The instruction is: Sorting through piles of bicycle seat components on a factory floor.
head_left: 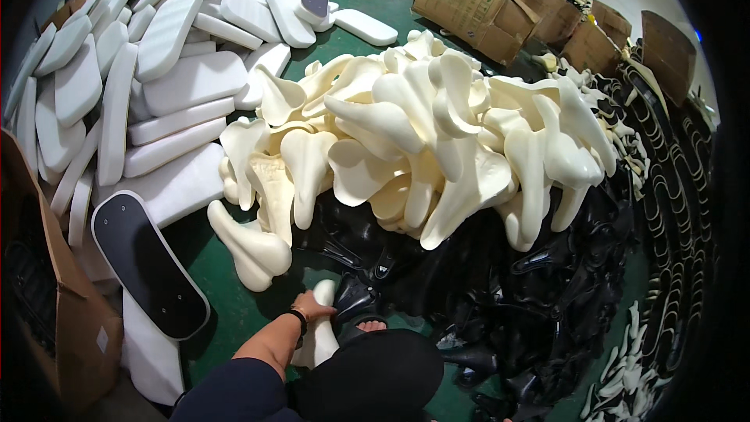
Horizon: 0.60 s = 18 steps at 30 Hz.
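Note:
My left hand (312, 306) reaches down to the green floor and closes on a cream foam saddle pad (320, 337) that lies just in front of my knee. A dark band sits on that wrist. Right beside the hand lies a black plastic saddle shell (355, 297), at the near edge of a heap of such shells (539, 297). Above it rises a big pile of cream foam saddle pads (422, 133). My right hand is hidden behind my black-clad knee (375, 379).
White rectangular foam cushions (164, 70) are stacked at the left, one with a black backing board (148, 262) leaning near me. A cardboard box (55, 305) stands at my left. More boxes (476, 8) sit at the back. Black wavy frames (672, 187) fill the right.

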Motion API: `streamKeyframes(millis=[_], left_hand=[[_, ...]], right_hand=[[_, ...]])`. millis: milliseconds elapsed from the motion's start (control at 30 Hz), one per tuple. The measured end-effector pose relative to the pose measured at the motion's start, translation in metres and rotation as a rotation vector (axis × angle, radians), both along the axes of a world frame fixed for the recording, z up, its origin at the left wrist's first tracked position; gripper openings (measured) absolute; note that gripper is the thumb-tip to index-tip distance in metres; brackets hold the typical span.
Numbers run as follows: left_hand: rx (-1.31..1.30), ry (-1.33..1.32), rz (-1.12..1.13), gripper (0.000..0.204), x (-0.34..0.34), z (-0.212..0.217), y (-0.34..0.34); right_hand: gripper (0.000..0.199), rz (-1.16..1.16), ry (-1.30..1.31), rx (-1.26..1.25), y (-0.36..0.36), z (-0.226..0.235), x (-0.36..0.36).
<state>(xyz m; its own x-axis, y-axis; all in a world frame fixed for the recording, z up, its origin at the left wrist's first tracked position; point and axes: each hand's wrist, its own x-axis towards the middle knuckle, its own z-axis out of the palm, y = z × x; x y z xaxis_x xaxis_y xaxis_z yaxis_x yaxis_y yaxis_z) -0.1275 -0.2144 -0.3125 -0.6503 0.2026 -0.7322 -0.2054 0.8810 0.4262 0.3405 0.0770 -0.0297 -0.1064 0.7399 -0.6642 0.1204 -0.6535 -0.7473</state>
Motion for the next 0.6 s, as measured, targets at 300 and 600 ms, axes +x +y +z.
streamKeyframes(millis=[300,600], left_hand=[[0.467,-0.252,0.155,0.081,0.013,-0.006,0.053],[0.178,-0.153,0.003,0.082,0.019,0.005,0.033]], right_hand=[[0.034,-0.009,0.027,0.017,-0.017,0.001,-0.002],[0.033,0.029,0.018,0.010,-0.031,-0.004,0.004]])
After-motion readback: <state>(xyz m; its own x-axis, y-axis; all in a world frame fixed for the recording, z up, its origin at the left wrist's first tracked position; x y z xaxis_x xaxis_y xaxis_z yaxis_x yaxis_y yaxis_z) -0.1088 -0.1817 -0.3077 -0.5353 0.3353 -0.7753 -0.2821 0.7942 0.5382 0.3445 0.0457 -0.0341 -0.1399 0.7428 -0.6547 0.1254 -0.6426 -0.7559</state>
